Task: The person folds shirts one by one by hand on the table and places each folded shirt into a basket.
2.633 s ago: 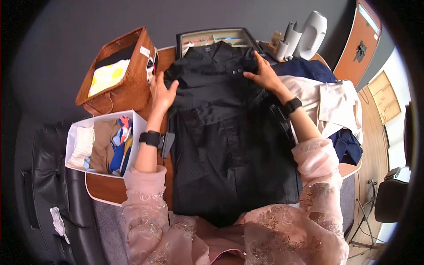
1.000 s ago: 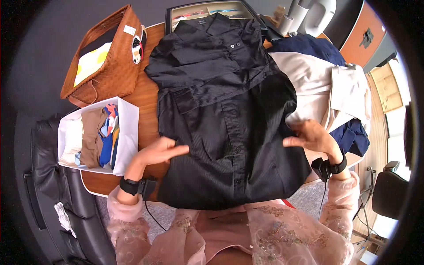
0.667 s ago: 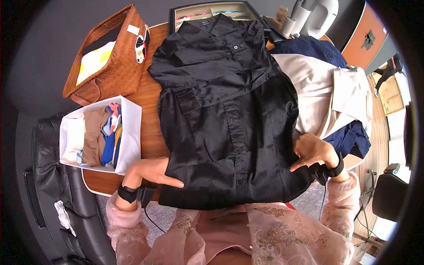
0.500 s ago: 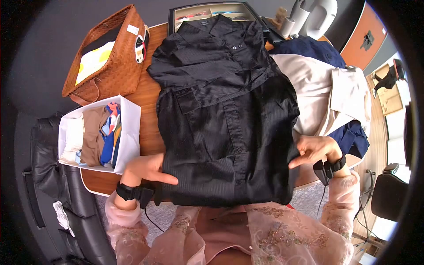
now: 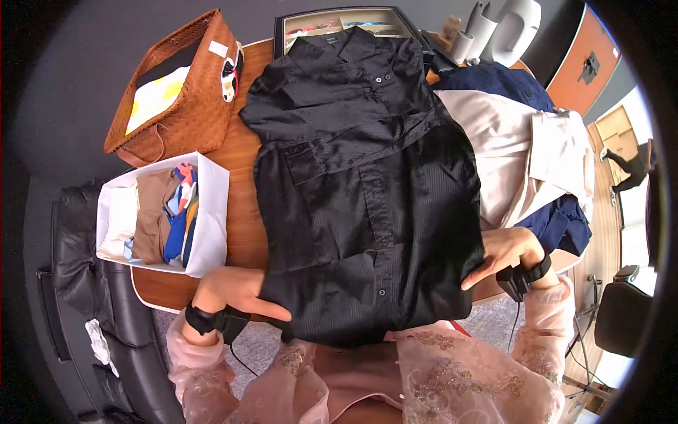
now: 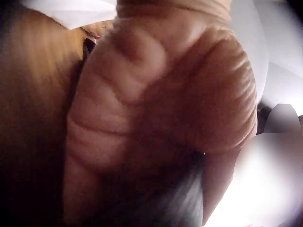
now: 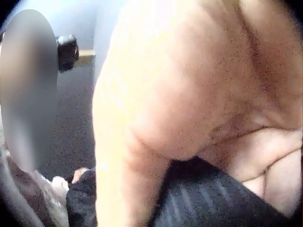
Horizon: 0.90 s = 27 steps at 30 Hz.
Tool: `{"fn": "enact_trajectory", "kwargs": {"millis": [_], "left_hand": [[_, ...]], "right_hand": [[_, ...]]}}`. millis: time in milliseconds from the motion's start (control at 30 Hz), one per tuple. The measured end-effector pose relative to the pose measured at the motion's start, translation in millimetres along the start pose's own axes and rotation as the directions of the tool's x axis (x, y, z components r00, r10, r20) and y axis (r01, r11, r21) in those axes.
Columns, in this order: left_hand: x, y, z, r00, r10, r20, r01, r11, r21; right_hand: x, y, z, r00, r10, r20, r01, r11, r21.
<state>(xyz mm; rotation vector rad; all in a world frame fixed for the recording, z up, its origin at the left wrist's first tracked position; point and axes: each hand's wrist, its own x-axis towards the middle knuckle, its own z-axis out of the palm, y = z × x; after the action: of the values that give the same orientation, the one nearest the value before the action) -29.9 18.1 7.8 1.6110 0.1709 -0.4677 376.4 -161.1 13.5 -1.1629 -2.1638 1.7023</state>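
Observation:
A black striped button-up shirt (image 5: 332,205) lies front up, collar away from me, a sleeve folded across its chest. Its lower end hangs over the near table edge. At the lower left side my left hand (image 5: 233,291) holds the shirt, thumb on top and the other fingers hidden beneath. Opposite it, my right hand (image 5: 505,256) grips the right side, thumb over the cloth. Black fabric (image 7: 203,194) shows between thumb and curled fingers in the right wrist view. The left wrist view is dark, with the palm (image 6: 156,104) over a strip of cloth.
To the left stand a woven basket (image 5: 191,120) and a white box (image 5: 212,212) of folded clothes. Cream (image 5: 494,148) and navy garments (image 5: 558,226) lie on the right. Behind the collar are a display case (image 5: 282,32) and white vases (image 5: 515,32).
My hands have come down from the shoulders to the lower sides of the shirt and taken hold there. The lower end of the shirt is narrower, its side edges drawn inward.

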Motion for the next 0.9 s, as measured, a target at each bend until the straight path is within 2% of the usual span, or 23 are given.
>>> {"fn": "enact_trajectory", "kwargs": {"millis": [33,67,100,133,167,200,233,267,300,333,367,400,433,467,500,567,600,700,767,800,833,867,900], "left_hand": [[-10.0,11.7,-0.2,0.992,0.027,-0.124,-0.033,0.998,-0.045],[-22.2,22.2,1.9,0.945,-0.089,-0.314,0.095,0.995,0.003],[-18.4,23.7,6.0,0.945,-0.086,-0.314,0.093,0.996,0.007],[-9.4,26.6,11.3,0.722,-0.074,-0.688,-0.164,0.948,-0.274],[-0.6,29.1,15.2,0.373,-0.209,-0.904,-0.494,0.780,-0.384],[7.5,31.5,14.7,0.373,-0.204,-0.905,-0.496,0.781,-0.380],[17.4,33.8,9.6,0.254,-0.097,-0.962,-0.583,0.778,-0.232],[27.2,34.5,1.0,0.123,0.006,-0.992,-0.649,0.757,-0.076],[35.2,32.4,-10.4,-0.017,0.102,-0.995,-0.691,0.718,0.085],[36.9,-10.5,-46.8,0.255,0.204,-0.945,-0.931,0.315,-0.184],[36.5,-52.0,-81.2,0.418,0.410,-0.811,-0.858,-0.116,-0.501],[42.7,-50.9,-85.1,0.384,0.228,-0.895,-0.898,-0.136,-0.419],[54.0,-45.2,-86.5,0.332,0.039,-0.942,-0.932,-0.138,-0.334],[67.8,-17.9,-85.1,0.213,-0.326,-0.921,-0.976,-0.035,-0.214],[73.3,-17.1,-88.3,0.213,-0.323,-0.922,-0.976,-0.035,-0.213],[83.0,-24.2,-96.7,0.224,-0.322,-0.920,-0.966,0.052,-0.253],[84.7,-28.6,-101.1,0.241,-0.282,-0.929,-0.964,0.046,-0.264],[86.5,-26.1,-108.1,0.209,-0.308,-0.928,-0.961,0.109,-0.253],[85.4,-21.5,-109.4,0.204,-0.270,-0.941,-0.963,0.118,-0.243],[84.1,-19.7,-109.5,0.196,-0.235,-0.952,-0.965,0.126,-0.229],[84.4,-17.5,-108.0,0.195,-0.235,-0.952,-0.965,0.126,-0.228],[86.1,-15.1,-105.0,0.215,-0.240,-0.946,-0.956,0.145,-0.254],[87.4,-14.2,-102.0,0.235,-0.246,-0.940,-0.946,0.163,-0.279]], "right_hand": [[-0.3,-9.1,-4.8,0.998,-0.018,0.059,0.010,0.991,0.134],[-7.8,-11.9,-7.7,0.999,0.027,-0.025,-0.019,0.952,0.306],[-21.9,-9.7,-12.0,0.982,0.145,-0.124,-0.093,0.932,0.350],[-37.8,17.3,-8.3,0.916,0.203,-0.347,0.028,0.830,0.557],[-30.1,11.6,-9.2,0.794,0.304,-0.526,0.198,0.689,0.697],[-14.9,0.3,-8.1,0.649,0.361,-0.670,0.409,0.577,0.707],[17.5,-39.6,-15.3,0.476,0.439,-0.762,0.609,0.461,0.646],[24.6,-0.5,-31.4,0.305,0.534,-0.789,0.779,0.336,0.529],[26.6,22.4,-45.3,0.304,0.531,-0.791,0.781,0.337,0.526],[27.7,39.5,-57.6,0.498,0.253,-0.829,0.823,0.163,0.544],[28.8,46.0,-65.0,0.593,-0.076,-0.802,0.804,-0.007,0.595],[39.9,33.0,-68.5,0.496,0.125,-0.859,0.856,0.093,0.508],[52.9,18.4,-71.8,0.355,0.307,-0.883,0.879,0.210,0.427],[59.0,21.7,-74.8,0.362,0.272,-0.891,0.866,0.255,0.430],[65.9,26.8,-78.7,0.340,0.310,-0.888,0.853,0.297,0.430],[70.5,35.0,-86.0,0.387,0.356,-0.851,0.805,0.320,0.500],[71.7,38.4,-88.2,0.385,0.354,-0.852,0.806,0.321,0.497],[71.1,40.9,-98.0,0.396,0.383,-0.835,0.804,0.294,0.517],[70.4,36.8,-102.0,0.337,0.361,-0.870,0.780,0.411,0.473],[71.0,35.4,-102.0,0.336,0.361,-0.870,0.780,0.411,0.472],[72.2,33.8,-101.2,0.292,0.350,-0.890,0.780,0.452,0.433],[73.5,32.8,-100.1,0.248,0.338,-0.908,0.777,0.491,0.395],[74.8,33.6,-98.6,0.251,0.337,-0.907,0.776,0.490,0.397]]}}
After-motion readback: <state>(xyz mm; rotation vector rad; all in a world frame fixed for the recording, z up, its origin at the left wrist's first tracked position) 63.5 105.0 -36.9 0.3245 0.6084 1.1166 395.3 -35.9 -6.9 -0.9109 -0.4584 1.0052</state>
